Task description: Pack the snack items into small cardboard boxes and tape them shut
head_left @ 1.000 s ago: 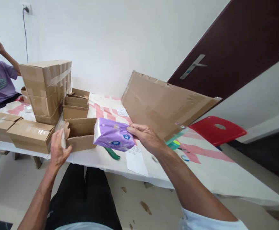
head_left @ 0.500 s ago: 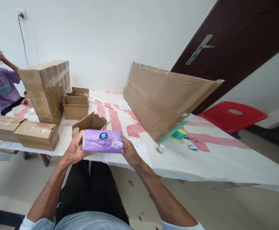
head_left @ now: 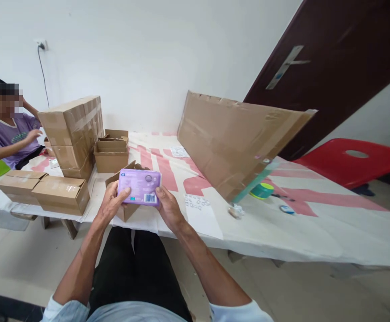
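Head view, left hand: our left hand (head_left: 109,200) is closed round the left end of the packet, thumb pressed on its printed face, fingers mostly hidden.
Head view, right hand: our right hand (head_left: 168,205) grips the lower right corner, thumb at the edge; we cannot see how its fingers lie behind.
Purple packet: we hold the purple packet (head_left: 138,185) between both hands, its barcoded face tilted up toward us, in front of or above the open carton (head_left: 127,213); we cannot tell whether they touch.
Closed boxes: left of our hands we see two low taped boxes (head_left: 61,194) end to end, with a tall box stack (head_left: 76,129) behind them.
Other cartons: just right of that stack stand some open-topped cartons (head_left: 111,162), one behind another.
Table: a white-and-red cloth (head_left: 298,239) covers it; near our right hand lies a printed sheet (head_left: 203,219).
Right side: we see a large cardboard panel (head_left: 235,143) leaning, a teal tape roll (head_left: 262,191) near its lower edge, and a red seat (head_left: 356,163) beyond.
Far left: a co-worker in a purple shirt (head_left: 12,134) sits with one arm raised toward the head.
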A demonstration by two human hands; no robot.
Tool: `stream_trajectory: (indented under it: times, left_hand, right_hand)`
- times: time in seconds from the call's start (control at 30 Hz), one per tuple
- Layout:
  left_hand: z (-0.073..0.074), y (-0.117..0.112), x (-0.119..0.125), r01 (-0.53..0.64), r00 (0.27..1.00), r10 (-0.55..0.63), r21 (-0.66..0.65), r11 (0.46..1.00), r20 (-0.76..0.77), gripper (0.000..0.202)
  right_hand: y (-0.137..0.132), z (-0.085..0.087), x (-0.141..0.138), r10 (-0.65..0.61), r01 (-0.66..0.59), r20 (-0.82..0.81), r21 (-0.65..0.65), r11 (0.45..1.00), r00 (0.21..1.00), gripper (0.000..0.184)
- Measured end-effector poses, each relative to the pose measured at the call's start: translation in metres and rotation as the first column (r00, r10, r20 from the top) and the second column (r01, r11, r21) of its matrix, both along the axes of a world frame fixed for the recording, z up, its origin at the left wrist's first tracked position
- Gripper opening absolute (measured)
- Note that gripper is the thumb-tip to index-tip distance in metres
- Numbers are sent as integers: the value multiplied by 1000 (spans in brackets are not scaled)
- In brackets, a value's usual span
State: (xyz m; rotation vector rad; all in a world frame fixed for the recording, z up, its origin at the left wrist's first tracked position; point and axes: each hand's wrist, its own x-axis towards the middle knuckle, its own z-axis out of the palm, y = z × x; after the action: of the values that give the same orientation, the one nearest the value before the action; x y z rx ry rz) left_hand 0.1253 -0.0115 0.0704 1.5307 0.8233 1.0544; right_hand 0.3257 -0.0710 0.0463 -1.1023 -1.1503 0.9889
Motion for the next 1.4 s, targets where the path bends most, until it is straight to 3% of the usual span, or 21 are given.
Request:
stream_trajectory:
  times: [0.13, 0.37, 0.53, 0.67, 0.9, 1.1, 1.23, 1.33, 1.4]
  left_hand:
    - [-6, 11, 2, -1, 1000, 1, -20, 1000, -4, 68]
    - [-23, 21, 10, 10, 1000, -10, -78, 997, -5, 71]
    - [-20, 22, 13, -2, 1000, 0, -77, 997, -31, 69]
    - [-12, 23, 12, -2, 1000, 0, -85, 996, -28, 67]
    - [23, 30, 12, 25, 998, -26, 32, 999, 58, 65]
    - [67, 34, 5, 94, 987, -112, 154, 984, 116, 65]
    - [101, 36, -4, 164, 965, -209, 257, 952, 159, 81]
    - [117, 46, -11, 130, 976, -177, 313, 941, 128, 79]
    - [119, 60, -17, 75, 981, -130, 339, 938, 145, 75]
  right_hand:
    - [14, 0, -2, -66, 60, -213, -34, 998, 975, 73]
    - [28, -15, 8, -105, 86, -246, -86, 993, 964, 67]
    - [34, -25, 13, -97, 70, -343, -89, 994, 935, 61]
    - [37, -21, 14, -73, 52, -325, -71, 996, 943, 59]
    - [42, 22, 16, -24, 40, -178, 84, 996, 984, 68]
    - [45, 70, 22, 50, -36, -52, 230, 973, 997, 75]
    - [45, 99, 25, 53, -81, 85, 378, 922, 995, 78]
    - [53, 110, 32, 61, -138, 178, 461, 876, 982, 80]
    - [65, 108, 41, 16, -141, 268, 457, 878, 963, 76]
